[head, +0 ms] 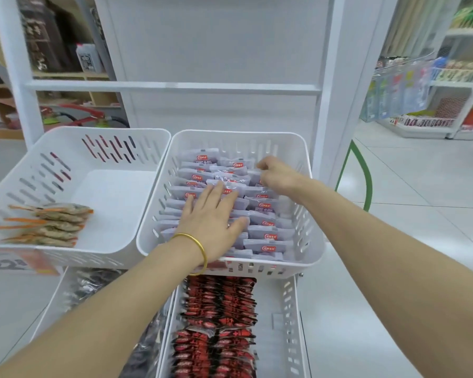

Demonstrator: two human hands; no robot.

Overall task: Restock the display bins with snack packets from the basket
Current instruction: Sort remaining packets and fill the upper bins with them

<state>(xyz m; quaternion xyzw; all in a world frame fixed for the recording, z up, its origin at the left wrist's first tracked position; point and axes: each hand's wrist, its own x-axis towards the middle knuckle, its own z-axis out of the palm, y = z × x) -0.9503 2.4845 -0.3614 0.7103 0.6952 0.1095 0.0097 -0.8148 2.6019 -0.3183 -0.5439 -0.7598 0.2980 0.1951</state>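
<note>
Snack packets point(260, 205), pale lilac plastic with red labels, packed edge-on in rows inside white slotted plastic display bin point(230, 133), long axes running left to right. Directly under left hand point(210, 216): fingers point(216, 192) straight and spread, pressed flat on the near-left rows, gripping nothing. Farther back and to the right, right hand point(277, 174), fingers point(262, 165) curled down at the top edge of a packet in the far-right rows; pinching or merely nudging, impossible to tell through the blur. Nearer the back rows, right hand; nearer the front rows, left hand. Probably next: seating or straightening of that far-right packet, worked from above along its long edge, with the left palm steadying the neighbours. Outward: gold bangle point(197, 246) on the left wrist; to the left, second white slotted bin point(115, 203) with a few orange-edged clear packets point(47, 225) in its near corner; below, red-and-black packets point(219, 323) in a lower bin, dark packets point(93, 282) beside them, partly hidden by the left forearm. Basket not made out anywhere. Label print too small to read.
</note>
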